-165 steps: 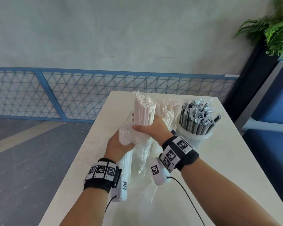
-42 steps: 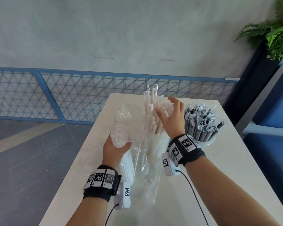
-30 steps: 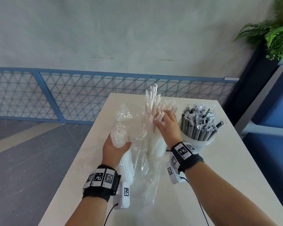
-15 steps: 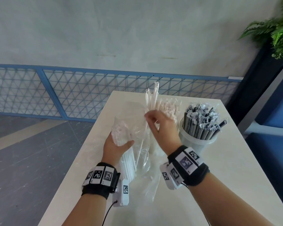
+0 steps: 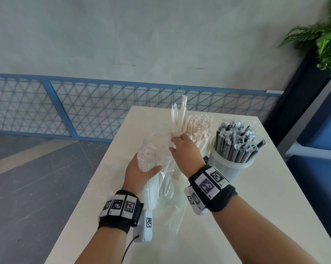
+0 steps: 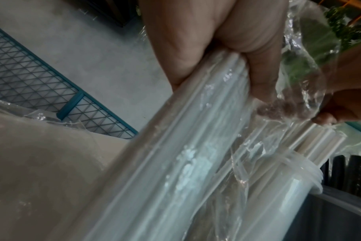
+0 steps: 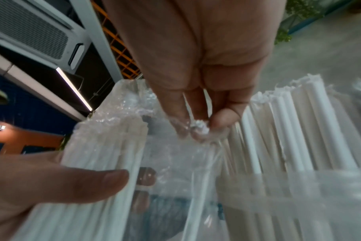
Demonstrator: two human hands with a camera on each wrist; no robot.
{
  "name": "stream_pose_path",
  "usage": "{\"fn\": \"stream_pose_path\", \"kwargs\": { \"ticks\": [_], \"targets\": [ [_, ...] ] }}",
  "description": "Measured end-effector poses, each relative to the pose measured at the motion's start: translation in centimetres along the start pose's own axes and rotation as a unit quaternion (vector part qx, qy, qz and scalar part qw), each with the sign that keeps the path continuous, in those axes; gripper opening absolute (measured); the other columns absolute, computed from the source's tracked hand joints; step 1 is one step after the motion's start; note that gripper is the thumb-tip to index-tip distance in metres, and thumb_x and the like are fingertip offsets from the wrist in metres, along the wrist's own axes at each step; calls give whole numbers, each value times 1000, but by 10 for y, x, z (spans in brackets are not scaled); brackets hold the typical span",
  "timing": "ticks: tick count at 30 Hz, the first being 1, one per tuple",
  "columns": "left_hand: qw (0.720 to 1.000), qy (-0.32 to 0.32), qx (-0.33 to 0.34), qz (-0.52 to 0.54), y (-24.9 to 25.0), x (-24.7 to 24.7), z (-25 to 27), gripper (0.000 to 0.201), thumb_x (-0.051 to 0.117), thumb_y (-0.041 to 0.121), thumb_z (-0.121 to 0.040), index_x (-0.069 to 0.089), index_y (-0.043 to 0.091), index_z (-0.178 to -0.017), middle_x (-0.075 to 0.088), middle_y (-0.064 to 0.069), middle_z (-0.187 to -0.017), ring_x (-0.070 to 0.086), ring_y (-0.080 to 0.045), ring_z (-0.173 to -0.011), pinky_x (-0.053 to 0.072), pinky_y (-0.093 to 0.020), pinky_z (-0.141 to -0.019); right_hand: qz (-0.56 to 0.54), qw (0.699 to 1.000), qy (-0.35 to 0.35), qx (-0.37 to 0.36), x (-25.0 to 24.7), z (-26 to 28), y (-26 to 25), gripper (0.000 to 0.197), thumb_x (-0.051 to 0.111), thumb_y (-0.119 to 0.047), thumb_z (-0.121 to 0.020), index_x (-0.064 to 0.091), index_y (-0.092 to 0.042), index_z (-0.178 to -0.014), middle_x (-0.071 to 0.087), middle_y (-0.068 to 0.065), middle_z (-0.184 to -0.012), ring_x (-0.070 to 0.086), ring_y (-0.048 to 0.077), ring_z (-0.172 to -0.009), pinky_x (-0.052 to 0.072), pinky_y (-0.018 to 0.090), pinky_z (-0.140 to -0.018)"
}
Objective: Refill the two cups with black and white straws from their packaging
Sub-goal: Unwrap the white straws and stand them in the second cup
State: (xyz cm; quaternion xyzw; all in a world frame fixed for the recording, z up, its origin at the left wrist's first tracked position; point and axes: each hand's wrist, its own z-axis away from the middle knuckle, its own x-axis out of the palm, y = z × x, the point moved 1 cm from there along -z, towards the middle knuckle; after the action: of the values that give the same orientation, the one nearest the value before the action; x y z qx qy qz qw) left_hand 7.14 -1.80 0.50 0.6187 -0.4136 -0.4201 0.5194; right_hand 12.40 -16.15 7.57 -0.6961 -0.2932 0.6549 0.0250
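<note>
While upright, white straws (image 5: pixel 149 180) in left hand (image 5: pixel 140 173)

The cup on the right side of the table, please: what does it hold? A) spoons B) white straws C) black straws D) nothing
C: the cup stands packed with wrapped black straws, while the white straws stand to its left, beyond the right hand.

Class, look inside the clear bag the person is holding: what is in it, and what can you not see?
White straws fill the bag, gripped by the left hand. That hand and the crinkled plastic hide their number.
</note>
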Motion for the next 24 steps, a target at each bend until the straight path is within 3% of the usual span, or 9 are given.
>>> {"fn": "stream_pose_path", "kwargs": {
  "ticks": [3, 5, 9, 11, 15, 18, 21, 24],
  "targets": [
    [1000, -16, 10, -10, 1, 3, 1, 49, 80, 6, -68, 59, 26, -108, 65, 14, -105, 58, 13, -96, 42, -2, -82, 91, 994, -57, 1, 1, -3, 2, 31, 45, -17, -96, 49, -3, -124, 42, 20, -131, 62, 26, -97, 51, 29, -88],
    [1000, -24, 14, -10, 2, 5, 3, 48, 79, 4, -69, 58, 34, -101, 65, 16, -103, 59, 14, -94, 43, -3, -81, 121, 989, -80, -7, 0, -4, 4, 34, 47, -11, -94, 44, -3, -127, 39, 22, -136, 62, 25, -99, 50, 27, -88],
    [999, -32, 27, -16, 2, 5, 3, 47, 78, 3, -69, 58, 33, -99, 65, 17, -100, 59, 15, -92, 42, -1, -79, 182, 979, -95, -14, -10, -5, 3, 30, 50, -13, -93, 49, -3, -121, 41, 15, -130, 62, 25, -98, 49, 28, -79],
    [999, -30, 22, -8, 1, 4, 3, 47, 79, 3, -69, 59, 29, -103, 66, 15, -102, 60, 10, -97, 44, -6, -85, 207, 973, -96, -28, -14, -5, 1, 27, 51, -20, -94, 55, -4, -115, 45, 11, -124, 61, 24, -96, 48, 30, -77],
    [1000, -30, 8, -1, -3, -1, 1, 49, 81, 9, -67, 61, 17, -112, 69, 3, -108, 63, -7, -106, 46, -22, -95, 202, 972, -103, -69, -15, 0, 0, 30, 41, -30, -97, 53, -7, -110, 48, 3, -93, 58, 24, -98, 42, 33, -85],
    [999, -36, 9, -14, 1, 0, 1, 45, 79, 3, -67, 60, 26, -100, 67, 6, -100, 62, 7, -93, 46, -8, -81, 204, 967, -139, -66, -13, 5, 0, 27, 46, -26, -95, 55, -7, -110, 62, 6, -100, 60, 24, -98, 45, 34, -90],
    [999, -50, 15, -8, 3, 1, 3, 50, 79, 1, -66, 56, 30, -99, 64, 15, -97, 59, 18, -85, 42, 0, -72, 77, 988, -108, -78, -13, 3, 1, 17, 52, -14, -90, 66, -6, -95, 69, 7, -94, 65, 21, -87, 53, 30, -84],
    [998, -69, 9, 2, 2, -1, 2, 57, 83, 3, -62, 55, 25, -106, 64, 16, -99, 59, 18, -88, 44, -6, -77, -139, 986, -40, -84, -11, 4, -3, 8, 65, -10, -81, 69, -9, -88, 67, -2, -81, 58, 2, -68, 46, 6, -70]
  ]
}}
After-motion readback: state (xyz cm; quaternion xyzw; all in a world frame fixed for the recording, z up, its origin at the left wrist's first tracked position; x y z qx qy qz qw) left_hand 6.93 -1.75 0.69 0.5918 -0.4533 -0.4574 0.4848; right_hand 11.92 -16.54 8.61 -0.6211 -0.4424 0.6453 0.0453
